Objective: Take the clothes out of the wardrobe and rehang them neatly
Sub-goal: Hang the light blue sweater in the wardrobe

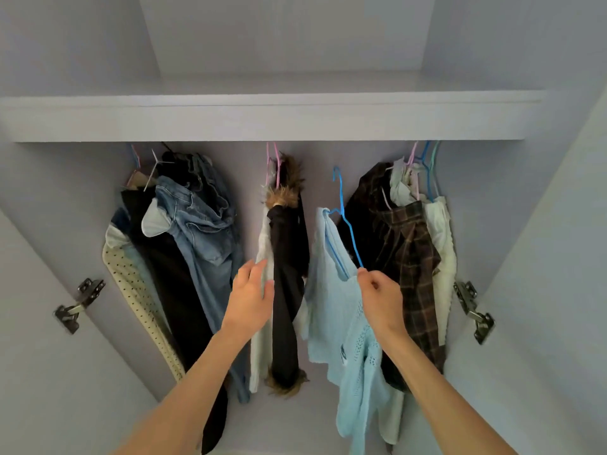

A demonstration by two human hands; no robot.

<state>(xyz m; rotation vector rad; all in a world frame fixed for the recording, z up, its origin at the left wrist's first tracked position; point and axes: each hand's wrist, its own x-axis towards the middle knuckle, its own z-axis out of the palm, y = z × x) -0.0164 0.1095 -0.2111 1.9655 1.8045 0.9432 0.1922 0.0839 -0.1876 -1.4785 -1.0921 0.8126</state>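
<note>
The light blue sweater [341,307] hangs crooked on a blue hanger [345,231], off the rail, right of centre in the wardrobe [262,116] (dark plaid shirt [410,257] just right). The right hand [382,302] pinches the hanger's lower wire. The left hand [251,297], fingers relaxed, touches the black fur-trimmed coat [289,257] at centre.

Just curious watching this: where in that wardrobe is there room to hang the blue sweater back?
Two gaps show: between the jeans and the fur-trimmed black coat, and between that coat and the plaid shirt, where the light blue sweater is held. Far left and far right are crowded.
</note>
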